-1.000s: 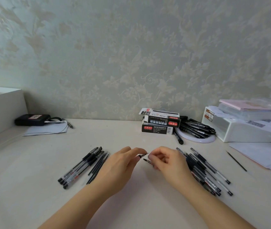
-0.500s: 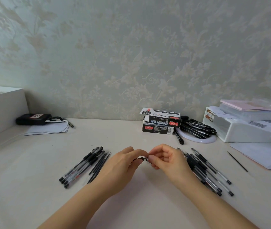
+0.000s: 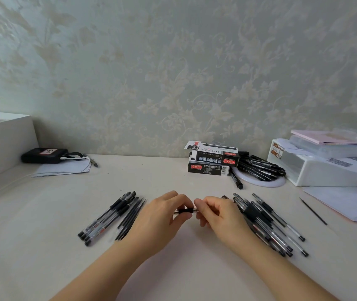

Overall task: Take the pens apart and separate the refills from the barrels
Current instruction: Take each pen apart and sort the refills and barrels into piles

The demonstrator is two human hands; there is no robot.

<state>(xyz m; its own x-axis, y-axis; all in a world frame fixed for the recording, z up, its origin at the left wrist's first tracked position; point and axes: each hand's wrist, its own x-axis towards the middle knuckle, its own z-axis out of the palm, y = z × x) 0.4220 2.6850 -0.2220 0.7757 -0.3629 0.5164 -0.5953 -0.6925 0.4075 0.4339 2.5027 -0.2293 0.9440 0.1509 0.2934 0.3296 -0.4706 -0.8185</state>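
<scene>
1. Barrels, clear plastic with black ends, and thin dark refills lie left of the left hand.
2. Both hands pinch one pen above the surface. Its long axis runs sideways between them, left fingers curled round the black grip.
3. Right hand fingers clamp the tip end; likely unscrewing.
4. Whole pens lie piled to the right.

Cream table: pen pile, barrels, refills, boxes.
</scene>
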